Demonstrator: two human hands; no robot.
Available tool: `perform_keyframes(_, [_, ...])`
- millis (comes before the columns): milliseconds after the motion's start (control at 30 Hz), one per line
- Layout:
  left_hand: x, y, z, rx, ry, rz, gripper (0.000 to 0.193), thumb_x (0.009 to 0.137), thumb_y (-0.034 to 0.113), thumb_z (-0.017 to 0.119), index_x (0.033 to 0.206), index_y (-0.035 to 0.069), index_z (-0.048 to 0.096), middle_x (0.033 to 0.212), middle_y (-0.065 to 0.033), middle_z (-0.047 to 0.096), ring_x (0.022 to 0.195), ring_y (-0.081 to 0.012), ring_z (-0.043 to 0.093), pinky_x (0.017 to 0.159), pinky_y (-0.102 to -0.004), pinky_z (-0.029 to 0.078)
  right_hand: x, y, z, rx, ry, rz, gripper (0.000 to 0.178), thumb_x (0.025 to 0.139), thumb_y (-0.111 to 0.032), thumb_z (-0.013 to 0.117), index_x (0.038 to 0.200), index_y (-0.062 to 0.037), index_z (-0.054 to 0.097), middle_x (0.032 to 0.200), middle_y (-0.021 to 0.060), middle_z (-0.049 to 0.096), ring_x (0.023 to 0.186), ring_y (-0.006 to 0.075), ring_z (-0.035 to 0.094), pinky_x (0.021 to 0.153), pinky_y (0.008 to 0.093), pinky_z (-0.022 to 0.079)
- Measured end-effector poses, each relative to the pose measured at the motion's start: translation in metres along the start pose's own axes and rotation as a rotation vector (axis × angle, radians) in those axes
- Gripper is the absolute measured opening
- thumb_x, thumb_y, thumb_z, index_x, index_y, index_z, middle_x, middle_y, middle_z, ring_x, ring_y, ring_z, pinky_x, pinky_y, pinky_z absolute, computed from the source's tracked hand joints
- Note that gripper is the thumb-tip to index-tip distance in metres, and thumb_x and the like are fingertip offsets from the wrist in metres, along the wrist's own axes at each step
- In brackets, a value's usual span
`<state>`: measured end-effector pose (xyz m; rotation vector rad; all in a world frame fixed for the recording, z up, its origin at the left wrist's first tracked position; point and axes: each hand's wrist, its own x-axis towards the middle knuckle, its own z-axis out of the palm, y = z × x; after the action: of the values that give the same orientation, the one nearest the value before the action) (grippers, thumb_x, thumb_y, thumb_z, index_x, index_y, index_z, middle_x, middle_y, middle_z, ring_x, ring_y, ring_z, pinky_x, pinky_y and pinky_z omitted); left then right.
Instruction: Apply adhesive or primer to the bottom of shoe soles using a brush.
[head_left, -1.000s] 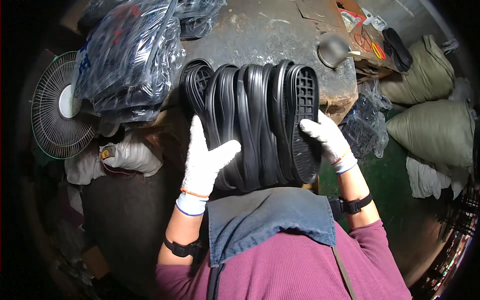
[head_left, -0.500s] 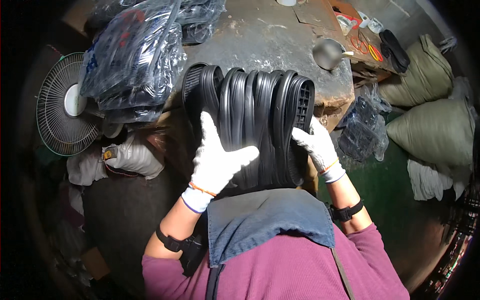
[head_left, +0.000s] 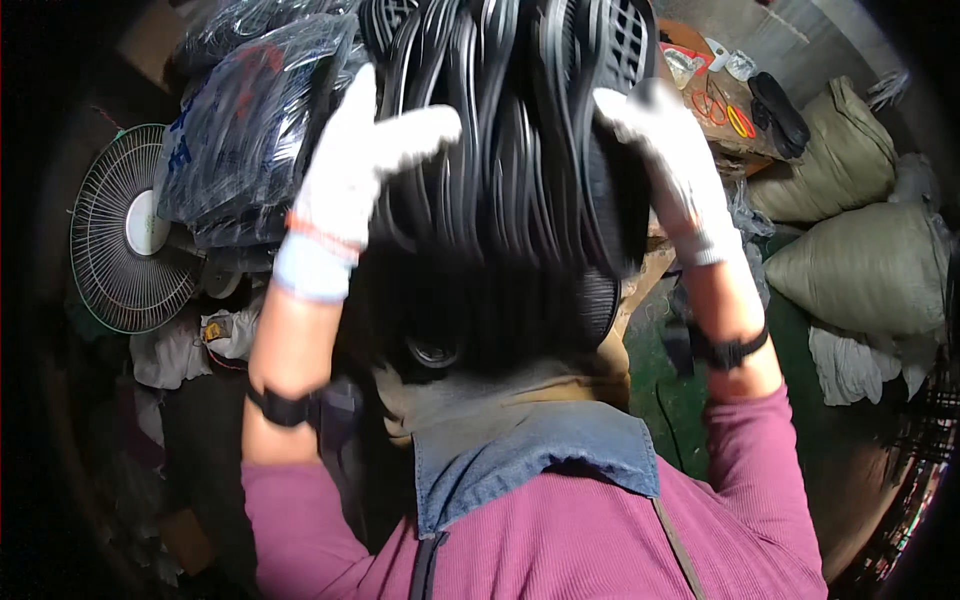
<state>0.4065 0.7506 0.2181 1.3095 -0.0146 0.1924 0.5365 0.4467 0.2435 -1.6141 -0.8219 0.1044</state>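
Note:
Several black rubber shoe soles (head_left: 510, 160), packed side by side in a row, are squeezed between my two white-gloved hands. At the left end of the row my left hand (head_left: 365, 165) presses, its thumb laid across the near side of the soles. My right hand (head_left: 672, 140) grips the opposite end, where one sole shows a grid of square hollows. The row is raised off my lap and its lower edge is blurred. In the shadow beneath it another ribbed black sole (head_left: 600, 305) shows in part, above my blue apron (head_left: 540, 450).
Plastic-wrapped dark bundles (head_left: 250, 130) are piled at the left, beside a standing fan (head_left: 147, 225). Scissors (head_left: 738, 122) and a black sole pair (head_left: 778, 115) lie on a bench at the far right. Stuffed green sacks (head_left: 865, 265) stand on the right.
Both hands have lifted the row of soles up and away from my body. My forearms are stretched farther forward, and darker soles have come into sight underneath.

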Motion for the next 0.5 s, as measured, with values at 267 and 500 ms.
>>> perform_keyframes(267, [0.137,-0.061,-0.042,-0.191,0.263,-0.175,0.033,0.093,0.010,0.068,0.124,0.001,0.065,0.109,-0.0115,0.074,0.097,-0.0236,0.073,0.090,-0.0420,0.062,0.148,0.065,-0.002,-0.418,-0.087,-0.042,0.041,0.094,-0.037,0.069,0.113,-0.0001,0.074,0.102,0.0162,0.077,0.095,0.0254,0.073,0.090,0.0348,0.054])
perform_keyframes(500, [0.182,-0.116,-0.080,0.244,0.110,-0.363,0.039,0.091,0.028,0.067,0.119,0.000,0.072,0.111,-0.0141,0.075,0.107,-0.0229,0.068,0.101,-0.0385,0.050,0.129,0.223,0.016,-0.951,-0.443,0.214,0.048,0.089,-0.047,0.065,0.116,-0.0080,0.075,0.117,0.0272,0.070,0.114,0.0408,0.067,0.101,0.0445,0.052])
